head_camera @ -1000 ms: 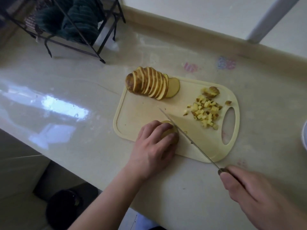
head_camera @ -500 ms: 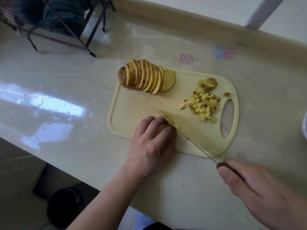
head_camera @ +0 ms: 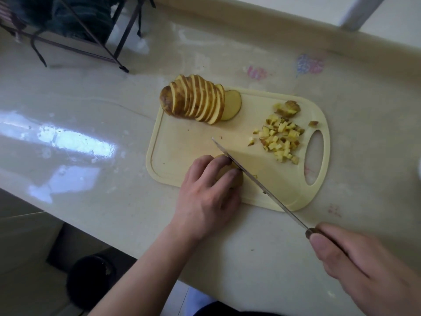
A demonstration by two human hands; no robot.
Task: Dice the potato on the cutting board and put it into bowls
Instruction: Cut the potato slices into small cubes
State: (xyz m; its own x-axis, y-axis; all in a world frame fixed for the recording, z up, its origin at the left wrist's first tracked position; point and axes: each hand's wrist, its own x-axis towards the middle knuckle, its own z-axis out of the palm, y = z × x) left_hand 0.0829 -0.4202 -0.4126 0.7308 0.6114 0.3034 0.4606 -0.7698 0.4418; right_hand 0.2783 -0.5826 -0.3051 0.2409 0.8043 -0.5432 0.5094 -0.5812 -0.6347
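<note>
A pale-yellow, brown-skinned potato piece [head_camera: 229, 176] is pinned under the curled fingers of the left hand [head_camera: 206, 197] at the near edge of the cutting board [head_camera: 182, 144]. The knife [head_camera: 257, 181], gripped by the right hand [head_camera: 355, 267], lies across it, tip pointing away and left.

Potato piece [head_camera: 230, 176]: mostly covered by left hand [head_camera: 205, 197]. Knife handle [head_camera: 328, 240]: largely enclosed in right hand [head_camera: 364, 267], itself cut off at lower right. White object [head_camera: 419, 169]: cropped at right edge, unidentifiable. Rack [head_camera: 75, 30], upper left: cropped.
</note>
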